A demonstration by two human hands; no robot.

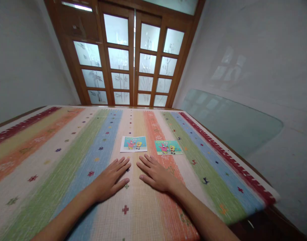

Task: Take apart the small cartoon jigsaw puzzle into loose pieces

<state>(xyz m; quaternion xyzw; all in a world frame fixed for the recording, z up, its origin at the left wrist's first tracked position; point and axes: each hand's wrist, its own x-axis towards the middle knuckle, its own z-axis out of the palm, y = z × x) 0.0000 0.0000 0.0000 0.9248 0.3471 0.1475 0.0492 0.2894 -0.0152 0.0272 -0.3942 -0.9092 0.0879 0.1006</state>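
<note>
My left hand (112, 180) lies flat on the striped tablecloth, palm down, with its fingers stretched toward the middle. My right hand (155, 174) rests the same way a short gap to its right. Neither hand holds anything. Just beyond my left fingertips lies a cartoon picture card with a white border (133, 144), showing a pink and a yellow figure on blue; it has a faint crease down the middle. A second cartoon picture (169, 147), with a similar scene and no wide border, lies to its right, past my right hand. The two pictures are apart.
The tablecloth (75, 160) covers a wide table, with coloured stripes and small printed motifs. Wooden doors with frosted panes (131, 67) stand behind the far edge. Pale walls rise on both sides, and a greenish rounded panel (231, 117) is on the right wall.
</note>
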